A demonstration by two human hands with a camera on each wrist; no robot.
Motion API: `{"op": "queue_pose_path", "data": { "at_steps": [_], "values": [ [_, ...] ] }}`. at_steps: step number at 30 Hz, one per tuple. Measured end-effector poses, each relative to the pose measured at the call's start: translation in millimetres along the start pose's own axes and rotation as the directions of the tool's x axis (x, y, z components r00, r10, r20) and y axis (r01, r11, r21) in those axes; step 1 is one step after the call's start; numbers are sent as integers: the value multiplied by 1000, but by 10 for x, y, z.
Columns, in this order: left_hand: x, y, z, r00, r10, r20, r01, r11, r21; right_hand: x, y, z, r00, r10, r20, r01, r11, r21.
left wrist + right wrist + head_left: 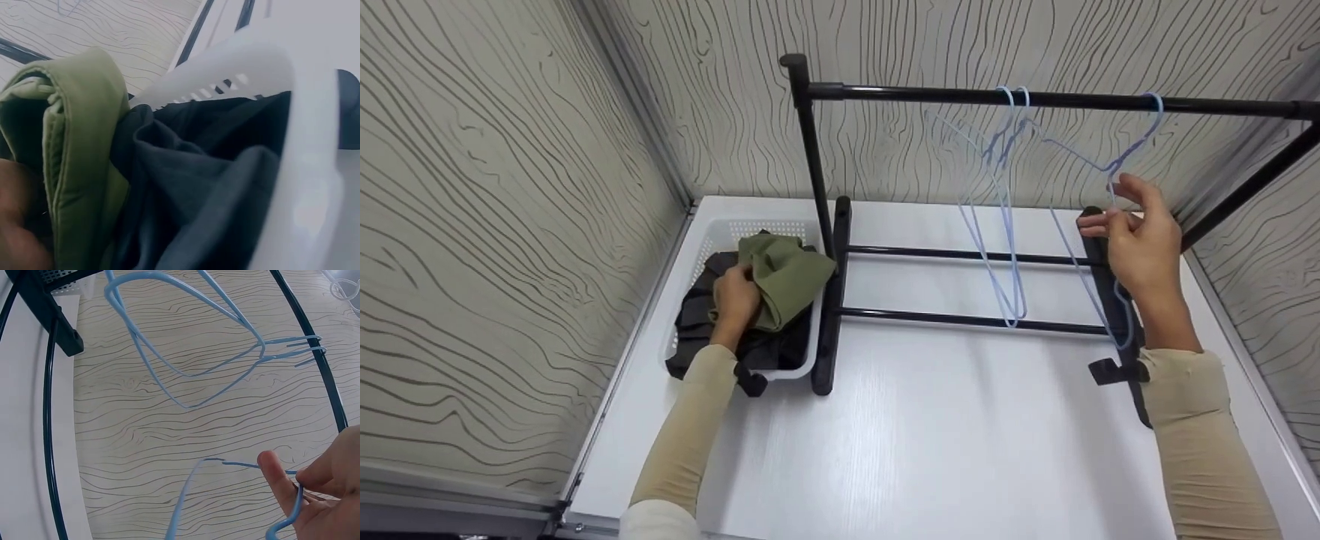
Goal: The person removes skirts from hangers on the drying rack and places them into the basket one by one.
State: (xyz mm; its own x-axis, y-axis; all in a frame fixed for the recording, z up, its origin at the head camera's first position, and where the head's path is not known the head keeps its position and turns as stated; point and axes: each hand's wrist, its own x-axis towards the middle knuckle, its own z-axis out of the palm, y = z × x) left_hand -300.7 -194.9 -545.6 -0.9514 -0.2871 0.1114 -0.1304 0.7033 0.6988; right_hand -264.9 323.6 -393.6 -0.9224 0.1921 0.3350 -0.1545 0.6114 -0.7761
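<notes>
In the head view, my left hand (735, 296) grips a folded olive-green garment (793, 279) at its near left side, over a white basket (815, 341). Dark clothes (694, 319) fill the basket under and around it. The left wrist view shows the green cloth (90, 140) close up, with fingers (17, 219) at its edge. At the right, my right hand (1144, 244) pinches a light-blue wire hanger (1153, 124) just under its neck. Its hook is still over the rack's top rail (915, 94). In the right wrist view, thumb and fingers (323, 478) hold the wire.
Two more blue hangers (1014, 322) hang from the rail, left of the right hand. The black rack's left post (814, 165) stands beside the basket, and two lower bars (930, 318) cross between its feet. Wood-patterned panels (735, 135) enclose the white table (930, 435).
</notes>
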Motion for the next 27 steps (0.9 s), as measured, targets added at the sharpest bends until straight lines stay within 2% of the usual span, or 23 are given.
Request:
{"op": "queue_pose_path", "data": {
  "at_steps": [5,10,14,20,27],
  "values": [
    [-15,-27,46,999,27,-28,-28,1000,-12,-4,20,12,1000,-26,-8,26,1000,16],
    [-19,-27,31,999,32,-17,-33,999,-31,0,29,10,1000,-17,8,17,1000,0],
    [-2,-6,-21,999,26,22,-26,999,-34,-7,38,10,1000,-19,21,20,1000,-10],
    [32,43,-127,996,6,90,3,995,-104,-4,52,17,999,-35,-2,35,999,16],
    [91,95,-211,991,-10,137,34,984,-175,-18,65,7,1000,-18,-9,18,1000,-24]
  ]
}}
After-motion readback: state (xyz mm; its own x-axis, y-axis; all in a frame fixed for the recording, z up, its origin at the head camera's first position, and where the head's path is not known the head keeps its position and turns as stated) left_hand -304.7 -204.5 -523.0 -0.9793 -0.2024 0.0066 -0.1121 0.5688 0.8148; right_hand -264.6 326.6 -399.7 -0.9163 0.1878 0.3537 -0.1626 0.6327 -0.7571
